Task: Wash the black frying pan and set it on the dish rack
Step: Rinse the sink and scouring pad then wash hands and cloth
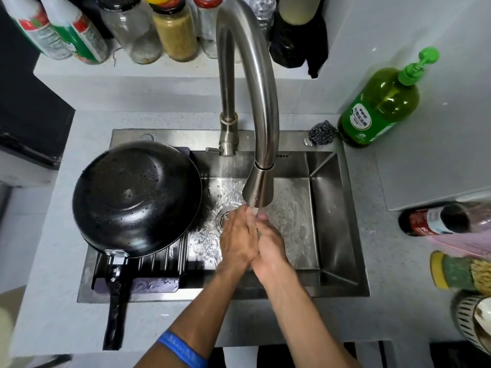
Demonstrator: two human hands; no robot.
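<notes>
Two hands — left hand [237, 235], right hand [271, 245] — fingers [249, 216] straight, pressed together under faucet [259, 187], beside upturned frying pan [135, 197].

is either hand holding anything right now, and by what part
Nothing is held: left hand and right hand press together under the faucet; the frying pan lies untouched.

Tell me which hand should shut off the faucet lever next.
Probably left. The lever sticks out on the left side of the faucet base, nearer the left hand than the right hand. Both are empty, rinsing together under the spout.
</notes>
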